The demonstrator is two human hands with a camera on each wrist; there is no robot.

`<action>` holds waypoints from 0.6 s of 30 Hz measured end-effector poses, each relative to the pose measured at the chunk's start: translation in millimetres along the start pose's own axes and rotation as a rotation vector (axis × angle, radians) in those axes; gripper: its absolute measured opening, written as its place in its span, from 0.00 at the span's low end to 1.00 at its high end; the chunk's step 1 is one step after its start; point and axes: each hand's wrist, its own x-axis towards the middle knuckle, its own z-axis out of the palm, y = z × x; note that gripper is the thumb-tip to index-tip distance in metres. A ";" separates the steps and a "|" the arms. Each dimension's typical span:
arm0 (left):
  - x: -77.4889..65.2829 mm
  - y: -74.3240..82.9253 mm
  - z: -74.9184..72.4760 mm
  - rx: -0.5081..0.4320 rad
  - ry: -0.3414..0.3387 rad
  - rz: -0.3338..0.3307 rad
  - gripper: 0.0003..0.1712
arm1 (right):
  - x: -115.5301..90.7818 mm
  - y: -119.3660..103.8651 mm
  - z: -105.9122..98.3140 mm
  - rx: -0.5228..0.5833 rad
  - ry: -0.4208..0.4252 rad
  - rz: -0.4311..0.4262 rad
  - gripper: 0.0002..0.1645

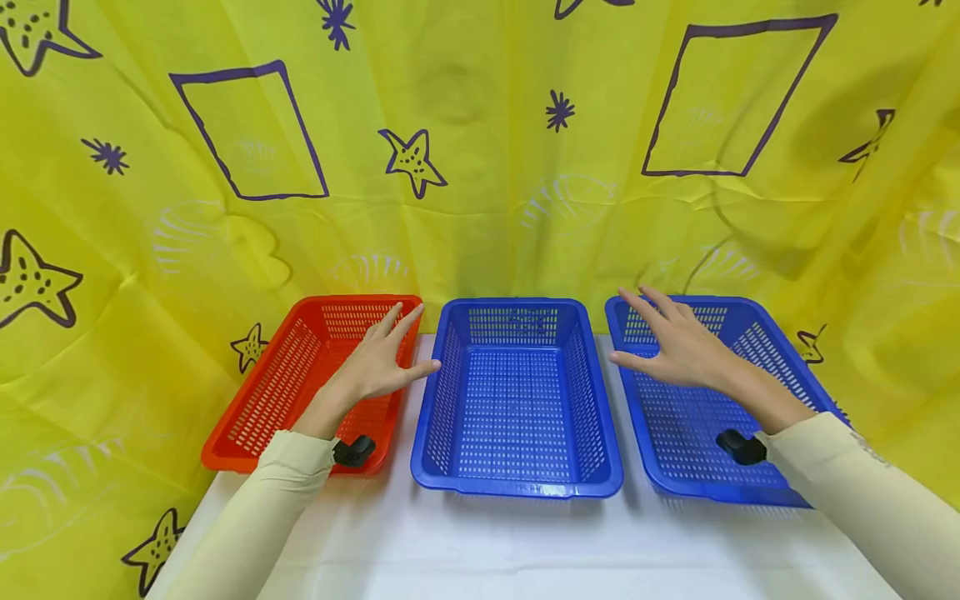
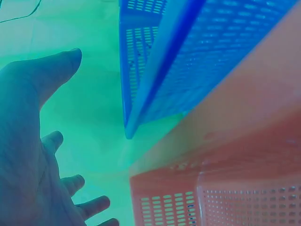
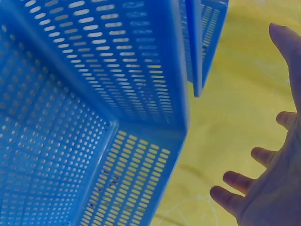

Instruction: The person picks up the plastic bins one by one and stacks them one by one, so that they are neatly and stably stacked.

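Observation:
Three plastic baskets with perforated walls stand in a row: a red basket (image 1: pixel 247 462) on the left, a blue basket (image 1: pixel 517 487) in the middle and another blue basket (image 1: pixel 660 475) on the right. Over the red basket hovers my left hand (image 1: pixel 378 362), fingers spread, its thumb toward the middle basket. My right hand (image 1: pixel 678 346) hangs over the right basket with fingers apart and thumb pointing left. Neither hand holds anything. The wrist views show the left hand (image 2: pixel 28 155) and right hand (image 3: pixel 273 183) apart from the basket walls.
The baskets rest on a white table (image 1: pixel 487 542). Behind them hangs a yellow curtain (image 1: pixel 480 242) with starfish and frame drawings, close to their far rims. A small black device (image 1: pixel 356 451) sits at the left wrist, and another black device (image 1: pixel 741 447) at the right.

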 end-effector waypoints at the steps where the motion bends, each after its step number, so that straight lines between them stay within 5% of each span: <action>1: 0.0 0.5 0.0 -0.017 -0.005 0.003 0.58 | 0.9 -0.9 0.2 0.016 -0.004 -0.006 0.58; 12: 5.3 4.2 1.2 -0.203 -0.064 0.077 0.57 | 11.6 -9.4 7.5 0.172 -0.018 -0.117 0.56; 18: 7.2 8.2 1.9 -0.320 -0.095 0.064 0.57 | 18.1 -15.9 13.1 0.245 -0.055 -0.150 0.55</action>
